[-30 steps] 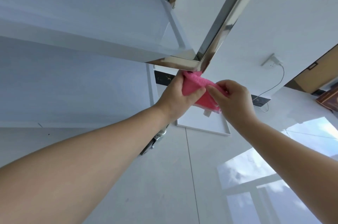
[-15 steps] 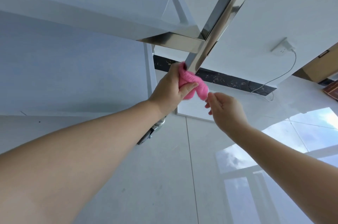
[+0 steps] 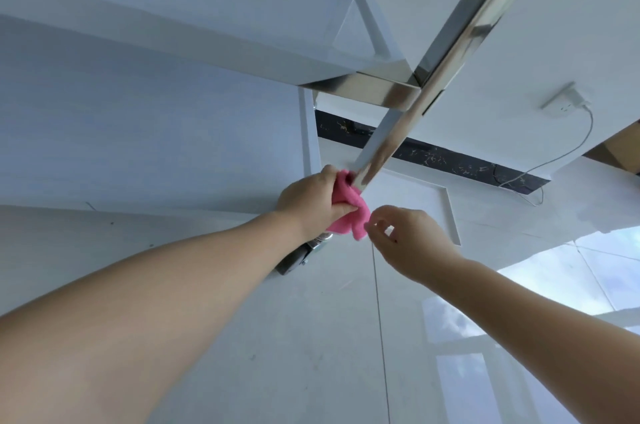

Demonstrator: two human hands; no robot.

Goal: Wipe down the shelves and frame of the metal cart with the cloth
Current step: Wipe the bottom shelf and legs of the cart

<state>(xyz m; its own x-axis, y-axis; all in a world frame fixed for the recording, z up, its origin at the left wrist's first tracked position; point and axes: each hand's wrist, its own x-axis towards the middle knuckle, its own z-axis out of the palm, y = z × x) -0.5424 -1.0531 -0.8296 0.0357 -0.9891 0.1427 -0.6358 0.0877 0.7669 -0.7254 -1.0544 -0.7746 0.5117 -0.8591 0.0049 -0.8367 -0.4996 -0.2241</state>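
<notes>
A shiny metal cart leg (image 3: pixel 388 146) runs down from the corner of the cart's shelf (image 3: pixel 207 18). My left hand (image 3: pixel 311 201) grips a pink cloth (image 3: pixel 349 212) wrapped against the lower part of that leg. My right hand (image 3: pixel 405 240) hovers just right of the cloth's hanging end, fingers loosely curled and apart, holding nothing. The lower shelf (image 3: pixel 138 132) spreads out to the left. A caster wheel (image 3: pixel 298 257) shows below my left wrist.
Glossy white floor tiles (image 3: pixel 346 337) lie below, reflecting a window at the right. A wall socket with a white cable (image 3: pixel 568 104) sits on the wall at right, above a dark marble skirting strip (image 3: pixel 450 160). A brown box corner (image 3: pixel 620 146) is at far right.
My left hand has slid the cloth down the leg, away from the shelf corner. My right hand has let go of the cloth and now stays beside it.
</notes>
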